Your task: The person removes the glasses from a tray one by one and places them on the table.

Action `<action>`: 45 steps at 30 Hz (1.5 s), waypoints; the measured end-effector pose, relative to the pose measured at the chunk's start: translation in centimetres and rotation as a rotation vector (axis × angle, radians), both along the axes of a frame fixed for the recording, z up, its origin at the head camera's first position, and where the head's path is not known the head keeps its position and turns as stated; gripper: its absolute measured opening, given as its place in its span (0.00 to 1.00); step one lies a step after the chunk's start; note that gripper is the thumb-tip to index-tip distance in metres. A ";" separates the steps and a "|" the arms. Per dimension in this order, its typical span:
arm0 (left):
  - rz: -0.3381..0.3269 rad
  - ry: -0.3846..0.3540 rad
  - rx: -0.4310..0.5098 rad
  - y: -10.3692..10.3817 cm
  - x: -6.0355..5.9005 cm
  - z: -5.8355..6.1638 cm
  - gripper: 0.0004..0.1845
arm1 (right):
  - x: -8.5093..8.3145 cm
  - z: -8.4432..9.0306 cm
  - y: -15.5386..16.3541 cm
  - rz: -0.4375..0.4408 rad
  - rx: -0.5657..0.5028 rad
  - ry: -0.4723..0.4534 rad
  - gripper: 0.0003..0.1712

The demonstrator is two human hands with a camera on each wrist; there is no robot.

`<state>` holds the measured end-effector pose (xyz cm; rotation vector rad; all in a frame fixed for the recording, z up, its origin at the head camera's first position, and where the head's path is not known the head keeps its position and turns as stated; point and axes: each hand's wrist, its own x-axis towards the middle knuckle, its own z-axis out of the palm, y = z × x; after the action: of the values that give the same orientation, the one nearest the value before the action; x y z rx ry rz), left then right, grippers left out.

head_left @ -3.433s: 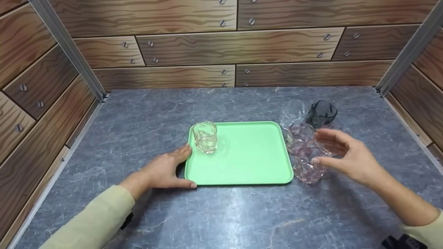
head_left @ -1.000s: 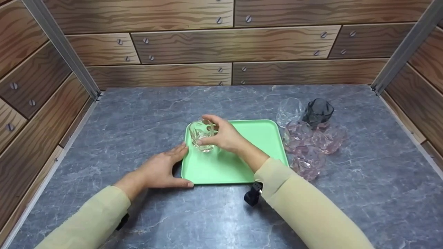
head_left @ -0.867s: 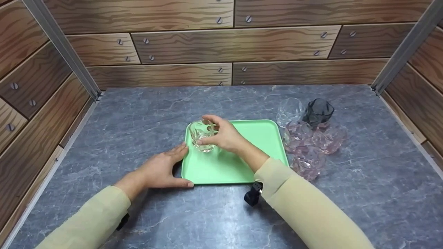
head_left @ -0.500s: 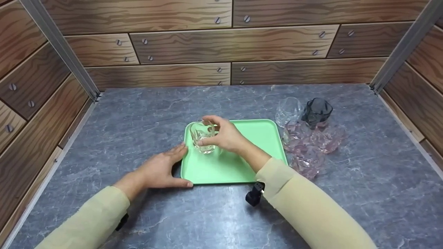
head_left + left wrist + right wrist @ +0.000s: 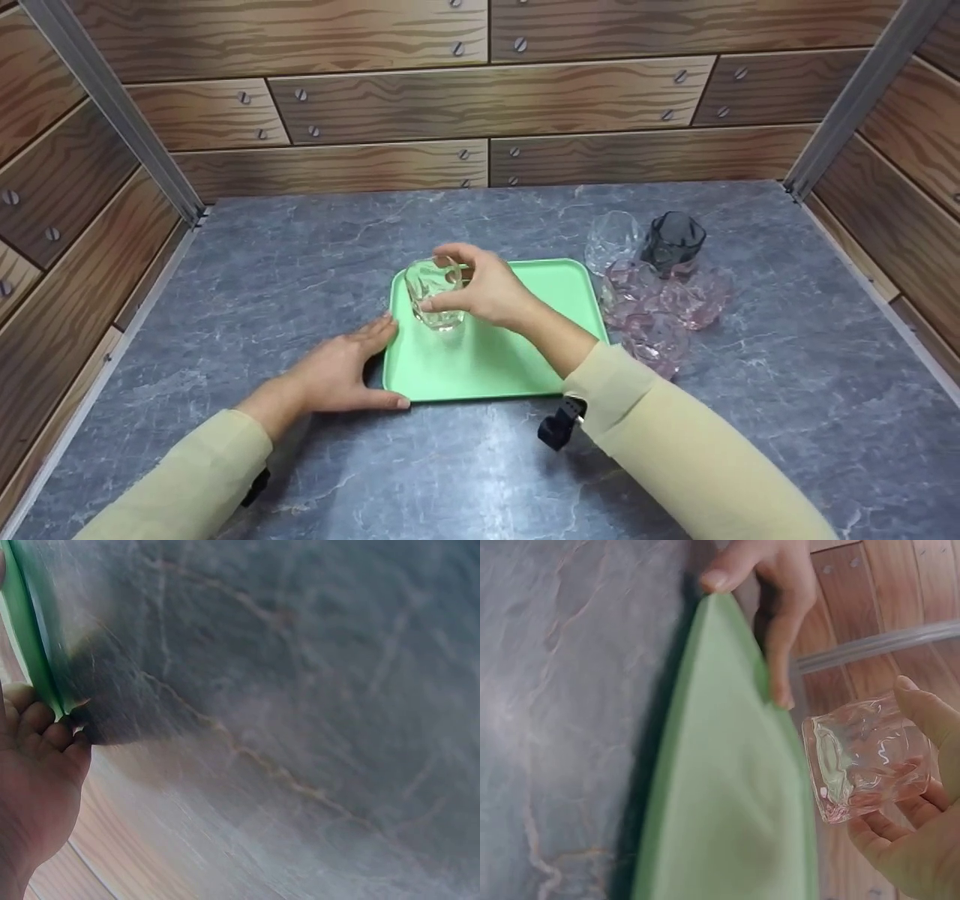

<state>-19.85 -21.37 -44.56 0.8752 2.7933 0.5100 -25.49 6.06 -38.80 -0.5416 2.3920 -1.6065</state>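
My right hand (image 5: 491, 289) grips a clear drinking glass (image 5: 435, 300) from its right side, thumb in front and fingers behind. The glass is at the back left corner of the green tray (image 5: 495, 367); whether its base touches the tray I cannot tell. In the right wrist view the same glass (image 5: 874, 757) sits between thumb and fingers. My left hand (image 5: 334, 375) rests against the tray's left edge, its fingers along the side and its thumb at the front left corner. The left wrist view shows only part of this hand (image 5: 37, 780) beside the tray's green rim (image 5: 30, 630).
Right of the tray stand several glasses close together: a clear glass (image 5: 613, 244), a dark grey glass (image 5: 675, 241) and three pink ones, among them a front pink glass (image 5: 654, 345). Wood-patterned walls (image 5: 375, 105) enclose the grey marbled table (image 5: 300, 247).
Earlier my right hand was by the pink glasses; it has moved left and now holds the clear glass on the tray side. Over the last second the hands hardly move; the view shifts slightly.
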 end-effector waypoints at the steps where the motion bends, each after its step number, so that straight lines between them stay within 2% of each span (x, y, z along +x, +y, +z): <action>1: 0.000 0.001 0.002 0.0 0.0 0.0 0.68 | 0.1 0.4 0.0 0.004 -0.006 0.006 0.48; 9: 0.001 0.005 0.005 -0.3 0.0 -0.1 0.68 | 1.2 3.8 0.8 0.053 -0.072 0.075 0.47; 15: 0.009 -0.003 0.007 -0.3 0.0 -0.1 0.68 | 2.0 6.1 2.3 0.057 -0.103 0.119 0.47; 23: 0.017 -0.011 -0.004 -0.1 0.0 0.0 0.68 | 3.2 8.6 6.8 0.015 -0.076 0.070 0.50; 31: 0.019 -0.028 -0.016 0.1 0.0 0.1 0.68 | 4.1 9.1 12.9 -0.054 -0.004 0.090 0.50; 36: 0.016 -0.029 -0.009 0.2 0.0 0.0 0.68 | 5.0 9.0 16.2 -0.113 0.030 0.070 0.50; 45: 0.010 -0.016 -0.002 0.0 0.0 -0.2 0.68 | 6.5 8.3 21.1 -0.181 0.087 0.110 0.49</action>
<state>-19.83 -21.35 -44.71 0.8533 2.7848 0.5130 -19.02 27.16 -30.51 -0.4181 2.6460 -1.5706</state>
